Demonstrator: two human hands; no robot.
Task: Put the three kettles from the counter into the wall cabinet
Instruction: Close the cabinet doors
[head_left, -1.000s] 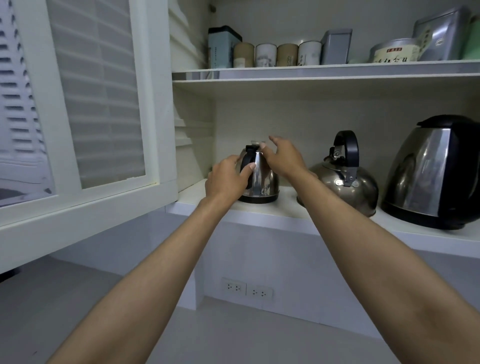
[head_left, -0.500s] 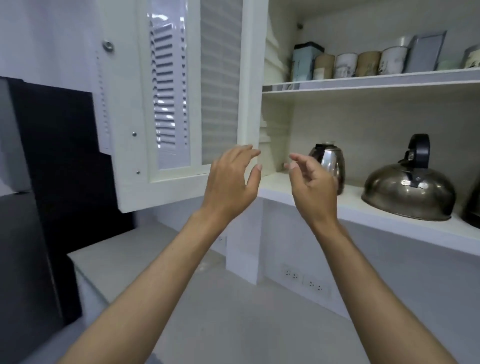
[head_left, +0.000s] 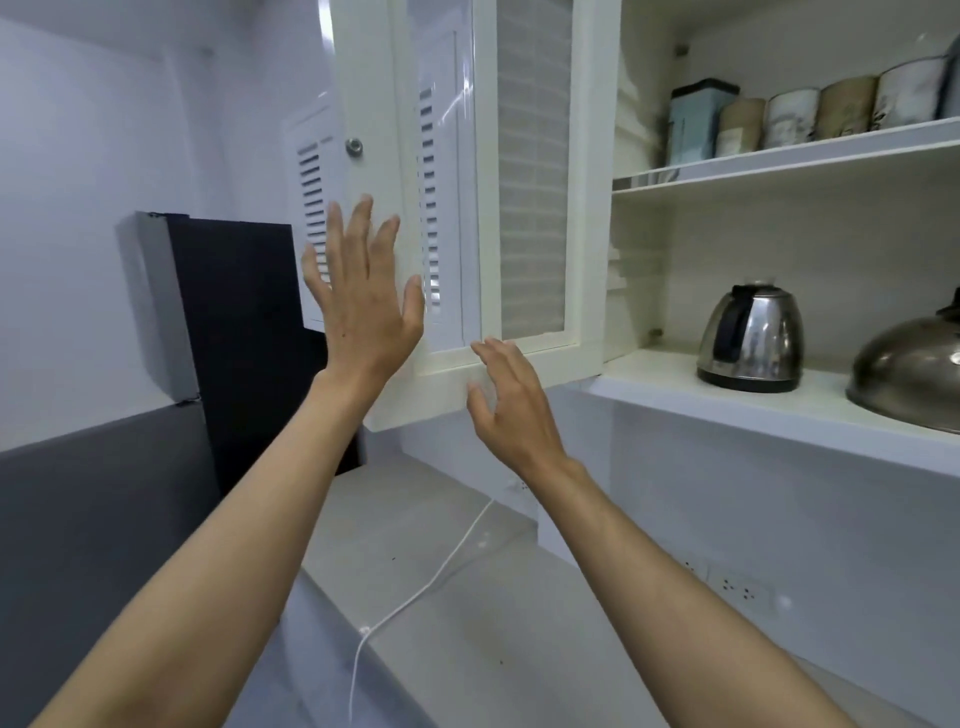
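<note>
Left hand (head_left: 363, 306) spread flat before the open cabinet door (head_left: 519, 218), right hand (head_left: 511, 400) loosely splayed at its lower edge (both empty), small steel kettle (head_left: 750, 338) and rounder kettle (head_left: 909, 379) standing apart on the lower cabinet shelf (head_left: 727, 410).

Soft, even indoor light fills the scene, bright on the white cabinet door (head_left: 530, 208) and walls, with no hard shadows. A pale streak of glare crosses the door's glass pane. The small steel kettle (head_left: 750, 338) carries sharp highlights and dark reflections. Under the lower shelf (head_left: 727, 415) the wall falls into a mild bluish shade. Wide-angle distortion bends the cabinet frame and stretches both forearms toward the bottom corners. The left hand (head_left: 363, 306) and right hand (head_left: 511, 400) look slightly soft.
</note>
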